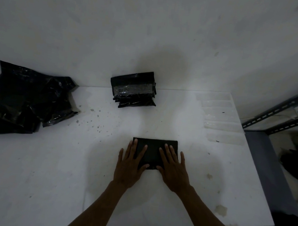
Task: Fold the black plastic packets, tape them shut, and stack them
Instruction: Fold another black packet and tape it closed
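Folded packet (152,154) lies on the white surface (47,166), near centre, just in front of the person. Left hand (130,163) and right hand (172,167) both rest flat on it, fingers straight and spread. Neither grip closes on anything; the palms only press.

Step in hand, as I read it: flattening the fold before taping.

Pre-cut tape strips (224,126) sit in a row by the surface's right edge, well apart from the packet. Next move likely calls for one hand to hold the fold down while the other lifts a strip — release both and the plastic may spring open.

Taped stack (134,91) stands at the far edge, by the wall. Unfolded packets (28,98) are heaped far left — plenty left to do.
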Demonstrator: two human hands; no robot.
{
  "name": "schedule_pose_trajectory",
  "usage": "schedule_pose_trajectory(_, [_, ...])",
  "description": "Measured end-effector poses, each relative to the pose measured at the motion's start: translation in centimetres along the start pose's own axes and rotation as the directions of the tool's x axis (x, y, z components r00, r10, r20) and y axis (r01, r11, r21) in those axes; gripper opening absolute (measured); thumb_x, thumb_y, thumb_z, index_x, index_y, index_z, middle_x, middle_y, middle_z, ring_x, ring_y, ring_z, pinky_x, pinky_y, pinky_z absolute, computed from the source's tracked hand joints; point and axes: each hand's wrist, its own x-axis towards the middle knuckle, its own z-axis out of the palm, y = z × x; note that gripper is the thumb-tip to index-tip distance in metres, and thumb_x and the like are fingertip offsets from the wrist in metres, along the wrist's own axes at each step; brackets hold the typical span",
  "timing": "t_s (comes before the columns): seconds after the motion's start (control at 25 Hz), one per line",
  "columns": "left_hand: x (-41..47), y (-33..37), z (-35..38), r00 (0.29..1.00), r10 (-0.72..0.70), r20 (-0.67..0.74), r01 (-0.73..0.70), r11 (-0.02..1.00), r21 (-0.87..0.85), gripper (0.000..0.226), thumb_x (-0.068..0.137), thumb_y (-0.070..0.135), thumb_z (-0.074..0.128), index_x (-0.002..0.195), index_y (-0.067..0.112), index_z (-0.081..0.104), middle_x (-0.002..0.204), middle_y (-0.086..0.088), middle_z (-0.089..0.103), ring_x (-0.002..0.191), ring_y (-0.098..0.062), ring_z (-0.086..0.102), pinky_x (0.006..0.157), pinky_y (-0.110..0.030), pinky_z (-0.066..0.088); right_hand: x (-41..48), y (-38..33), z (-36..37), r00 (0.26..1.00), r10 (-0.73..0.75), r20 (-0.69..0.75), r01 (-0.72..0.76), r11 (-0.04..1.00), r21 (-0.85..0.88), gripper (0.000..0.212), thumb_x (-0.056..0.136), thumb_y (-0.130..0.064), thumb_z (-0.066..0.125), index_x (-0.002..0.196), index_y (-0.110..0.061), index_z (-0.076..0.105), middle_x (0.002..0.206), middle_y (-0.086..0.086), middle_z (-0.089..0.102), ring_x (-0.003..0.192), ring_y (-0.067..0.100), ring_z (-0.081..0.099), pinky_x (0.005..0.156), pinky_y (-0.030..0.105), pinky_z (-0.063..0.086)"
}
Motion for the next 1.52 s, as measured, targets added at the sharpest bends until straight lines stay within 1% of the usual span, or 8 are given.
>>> schedule_pose_trajectory(0.12, [1.3,0.6,-1.0,0.998,-0.025,-0.056,0.019,0.994,-0.103,0.081,0.093,0.072,0.029,0.157,0.033,-0.001,0.164,-0.008,-0.012,0.151,-0.026,-0.006,0.119,-0.05,0.011,0.6,0.4,0.0,0.988,0.122,-0.093,-0.104,0.979,0.173,0.074,0.097,-0.06,0.036,0.157,-0.023,0.014,0.163,0.008,0.016,0.15,0.025,0.016,0.12,0.053,0.017])
schedule_pose_trajectory(0.24, [1.4,0.7,-1.8,0.973,-0.184,-0.14,0.119,0.918,-0.379,0.08,0.094,0.064,0.045,0.157,0.031,0.008,0.163,-0.007,0.012,0.148,-0.024,0.02,0.115,-0.044,0.026,0.5,1.0,-0.4,0.868,0.474,-0.149,-0.327,0.771,0.546,0.07,0.096,-0.05,0.054,0.153,-0.018,0.027,0.144,0.008,0.048,0.131,0.025,0.045,0.11,0.047,0.038])
schedule_pose_trajectory(0.36, [1.2,0.7,-2.5,0.873,-0.466,-0.146,0.273,0.714,-0.644,0.073,0.093,0.05,0.059,0.153,0.025,0.027,0.125,-0.004,0.056,0.112,-0.017,0.056,0.09,-0.028,0.049,0.9,1.7,-1.0,0.763,0.634,-0.123,-0.389,0.603,0.697,0.062,0.094,-0.034,0.063,0.147,-0.017,0.038,0.116,0.007,0.067,0.107,0.025,0.062,0.095,0.046,0.05])
schedule_pose_trajectory(0.52, [2.2,0.7,-3.5,0.779,-0.624,-0.058,0.351,0.511,-0.784,0.055,0.092,0.035,0.066,0.14,0.015,0.049,0.082,0.007,0.063,0.074,-0.002,0.059,0.062,-0.003,0.043,2.8,2.5,-2.7,0.746,0.665,0.01,-0.418,0.457,0.785,0.05,0.093,-0.028,0.066,0.139,-0.016,0.05,0.088,-0.005,0.065,0.09,0.019,0.065,0.083,0.03,0.051])
schedule_pose_trajectory(0.6, [3.1,0.6,-3.9,0.759,-0.651,0.015,0.37,0.411,-0.833,0.049,0.092,0.032,0.068,0.135,0.014,0.055,0.089,0.003,0.066,0.079,-0.006,0.06,0.069,-0.006,0.044,4.2,2.8,-3.1,0.738,0.673,0.049,-0.432,0.415,0.801,0.049,0.093,-0.03,0.066,0.138,-0.017,0.05,0.088,-0.006,0.065,0.091,0.017,0.063,0.085,0.028,0.048])
schedule_pose_trajectory(0.8, [4.6,-0.3,-3.6,0.724,-0.686,0.066,0.361,0.296,-0.884,0.04,0.087,0.017,0.074,0.125,0.013,0.063,0.088,-0.005,0.071,0.083,-0.016,0.067,0.088,-0.041,0.057,5.8,4.1,-3.2,0.723,0.686,0.079,-0.445,0.375,0.813,0.048,0.09,-0.025,0.07,0.134,-0.015,0.054,0.072,-0.011,0.063,0.087,0.02,0.066,0.093,0.039,0.053])
schedule_pose_trajectory(1.16, [2.0,-0.2,-2.9,0.839,-0.545,0.005,0.421,0.642,-0.641,0.074,0.071,0.057,0.08,0.131,0.02,0.058,0.096,-0.001,0.074,0.084,-0.013,0.069,0.073,-0.031,0.059,2.4,3.4,-1.5,0.863,0.504,0.027,-0.416,0.68,0.604,0.091,0.071,-0.051,0.082,0.146,-0.019,0.04,0.079,-0.003,0.071,0.078,0.019,0.069,0.077,0.043,0.059])
schedule_pose_trajectory(1.52, [1.0,-0.6,-2.3,0.866,-0.499,0.019,0.385,0.643,-0.662,0.077,0.066,0.058,0.083,0.129,0.021,0.06,0.093,0.001,0.076,0.08,-0.008,0.07,0.071,-0.033,0.061,1.1,2.5,-0.9,0.837,0.545,-0.048,-0.405,0.676,0.615,0.098,0.071,-0.045,0.084,0.15,-0.02,0.032,0.102,0.002,0.065,0.087,0.015,0.061,0.079,0.038,0.056])
